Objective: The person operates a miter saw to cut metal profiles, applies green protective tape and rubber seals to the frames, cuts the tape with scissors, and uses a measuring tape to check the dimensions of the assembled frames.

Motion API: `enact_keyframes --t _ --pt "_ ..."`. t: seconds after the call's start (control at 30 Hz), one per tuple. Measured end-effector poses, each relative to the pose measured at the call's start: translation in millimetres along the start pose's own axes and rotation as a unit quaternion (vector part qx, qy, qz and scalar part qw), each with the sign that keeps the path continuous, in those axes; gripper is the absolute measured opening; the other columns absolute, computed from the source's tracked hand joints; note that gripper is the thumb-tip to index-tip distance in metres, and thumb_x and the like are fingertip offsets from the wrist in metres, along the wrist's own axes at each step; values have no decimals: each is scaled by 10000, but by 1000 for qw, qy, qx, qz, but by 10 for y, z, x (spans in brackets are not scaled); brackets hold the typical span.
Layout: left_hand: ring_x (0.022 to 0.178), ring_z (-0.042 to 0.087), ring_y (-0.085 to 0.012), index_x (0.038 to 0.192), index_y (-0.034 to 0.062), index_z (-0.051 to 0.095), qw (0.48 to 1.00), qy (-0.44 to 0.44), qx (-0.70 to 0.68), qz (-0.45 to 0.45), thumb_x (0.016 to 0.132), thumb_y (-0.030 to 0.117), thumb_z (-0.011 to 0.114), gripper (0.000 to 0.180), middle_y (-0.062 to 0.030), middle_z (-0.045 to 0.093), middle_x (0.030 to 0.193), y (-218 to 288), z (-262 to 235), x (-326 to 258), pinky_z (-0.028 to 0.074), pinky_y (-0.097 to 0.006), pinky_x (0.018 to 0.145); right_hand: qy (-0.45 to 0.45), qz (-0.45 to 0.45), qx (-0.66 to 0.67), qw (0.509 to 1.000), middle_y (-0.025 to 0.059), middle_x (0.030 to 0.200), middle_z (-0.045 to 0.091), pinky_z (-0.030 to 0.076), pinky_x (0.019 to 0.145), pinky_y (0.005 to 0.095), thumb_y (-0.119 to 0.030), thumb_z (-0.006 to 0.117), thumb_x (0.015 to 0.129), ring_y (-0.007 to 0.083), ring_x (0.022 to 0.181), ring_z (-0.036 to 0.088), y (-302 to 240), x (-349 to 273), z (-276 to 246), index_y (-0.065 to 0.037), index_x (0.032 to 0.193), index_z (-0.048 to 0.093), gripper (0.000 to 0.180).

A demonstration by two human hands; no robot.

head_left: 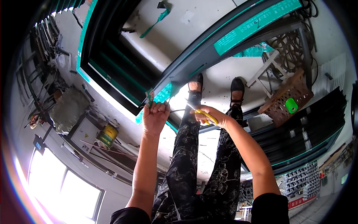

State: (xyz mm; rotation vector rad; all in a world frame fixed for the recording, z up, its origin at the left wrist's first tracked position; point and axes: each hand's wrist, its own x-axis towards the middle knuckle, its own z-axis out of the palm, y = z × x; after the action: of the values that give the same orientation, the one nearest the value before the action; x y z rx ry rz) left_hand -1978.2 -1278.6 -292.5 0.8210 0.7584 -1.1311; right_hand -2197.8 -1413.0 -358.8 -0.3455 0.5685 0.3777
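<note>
My left hand is closed at the corner of a dark window-like frame. A thin black strip runs from its fingers toward my right hand. Just above the left fingers, a small piece of green film with red and white marks sticks up. Green protective film lies on the frame beside that hand. My right hand is wrapped round yellow-handled scissors, their blades pointing up and left toward the strip. Bright glare partly hides the blade tips. The dark frame crosses in front of my legs.
A brown perforated basket with a green roll stands at right, above stacked black profiles. To the left are a yellow-green can and a grey sack. Loose green film lies on the floor beyond the frame.
</note>
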Motion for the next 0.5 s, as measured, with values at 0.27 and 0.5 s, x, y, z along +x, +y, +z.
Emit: enact_keyframes --t 0.27,0.5 --pt "741 419 -172 693 125 354 997 -51 -30 -49 959 342 478 365 2 356 670 158 -157 -46 377 -392 1020 -91 -25 155 983 16 820 569 441 610 243 -370 649 911 115 695 545 14 551 -142 -37 1242 576 476" --pt "661 382 -135 711 131 410 997 -34 12 -69 933 308 542 313 32 340 643 515 -345 -159 412 -293 813 -95 -46 129 986 1 662 542 373 487 237 -326 637 931 97 531 472 -4 726 -119 10 1229 562 455"
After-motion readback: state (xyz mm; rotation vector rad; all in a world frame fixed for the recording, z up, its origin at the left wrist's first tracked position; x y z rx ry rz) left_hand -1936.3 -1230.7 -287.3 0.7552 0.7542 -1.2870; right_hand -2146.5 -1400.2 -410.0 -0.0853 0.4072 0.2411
